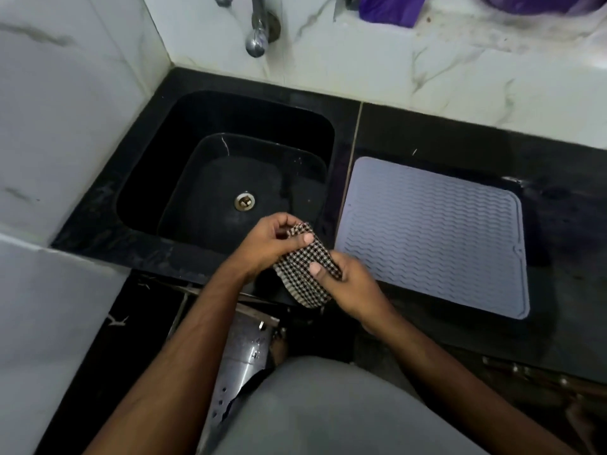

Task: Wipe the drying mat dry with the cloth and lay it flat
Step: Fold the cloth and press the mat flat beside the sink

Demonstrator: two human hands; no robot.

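Drying mat (pixel 433 234) lies flat; left hand (pixel 267 246) and right hand (pixel 348 284) both pinch the cloth (pixel 303 274).

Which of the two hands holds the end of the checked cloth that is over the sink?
The left hand. It grips the upper end of the checked cloth, above the black sink, while the right hand holds the lower end, near the grey drying mat.

sink (pixel 184 178) left, drying mat (pixel 433 238) flat on counter (pixel 558 205) right; tap (pixel 259 31) behind sink; cloth (pixel 305 267) before both
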